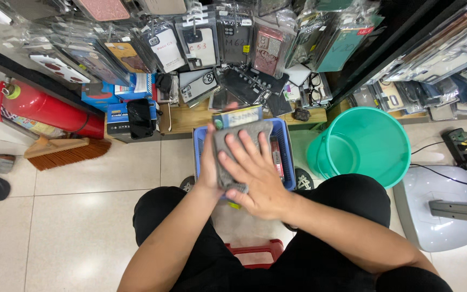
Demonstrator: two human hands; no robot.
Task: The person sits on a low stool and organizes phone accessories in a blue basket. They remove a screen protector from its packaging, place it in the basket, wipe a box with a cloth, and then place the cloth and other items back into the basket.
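A flat packaged item (237, 117), most likely a phone case with a blue and yellow header card, is being held above the blue plastic basket (285, 151). Only its top edge is showing; the remainder is lying under a grey cloth (232, 148).

The left hand (209, 162) is gripping the package and the cloth along their left edge, with the fingers curled behind them and hidden from view. The right hand (258, 181) is pressing flat on the front of the grey cloth, with the fingers extended and spread, not clenched.

The basket is sitting on the tiled floor (82, 216) between the person's knees, and more packaged goods are lying inside it. A red stool (255, 252) is showing beneath the person's legs.

A green plastic bucket (363, 143) is standing just beside the basket on the right. Further right, a grey appliance base (439, 208) and a power strip (463, 147) are lying on the floor.

A wooden shelf (190, 118) behind the basket is carrying loose phone cases, and bagged cases (201, 46) are hanging above it. A red fire extinguisher (44, 108) and a broom head (63, 151) are lying at the left.
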